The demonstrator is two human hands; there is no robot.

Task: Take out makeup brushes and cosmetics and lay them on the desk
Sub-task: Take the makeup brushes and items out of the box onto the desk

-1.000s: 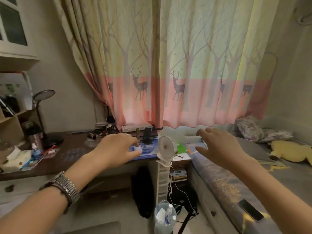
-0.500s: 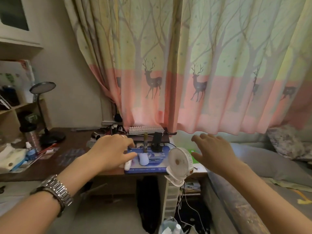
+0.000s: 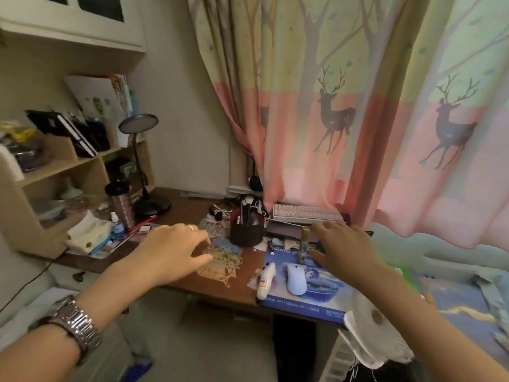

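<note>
A dark round holder (image 3: 246,233) stands near the back middle of the brown desk (image 3: 192,213), with several makeup brushes (image 3: 246,207) sticking up out of it. My left hand (image 3: 173,249) hovers over the desk just left of the holder, fingers loosely curled, holding nothing. My right hand (image 3: 344,246) hovers to the holder's right, over the blue mouse pad (image 3: 308,282), fingers spread and empty. A gold-capped tube (image 3: 303,245) stands upright beside my right hand.
A white mouse (image 3: 296,278) and a small white device (image 3: 265,281) lie on the mouse pad. A white keyboard (image 3: 305,213) sits by the curtain. A desk lamp (image 3: 146,161), tumbler (image 3: 121,202), tissue pack (image 3: 88,232) and shelves stand at left. A clip fan (image 3: 371,337) hangs at the desk's right corner.
The view has come closer to the desk and turned left and down. Both hands have moved forward over the desk, flanking the brush holder, which has come into sight.
</note>
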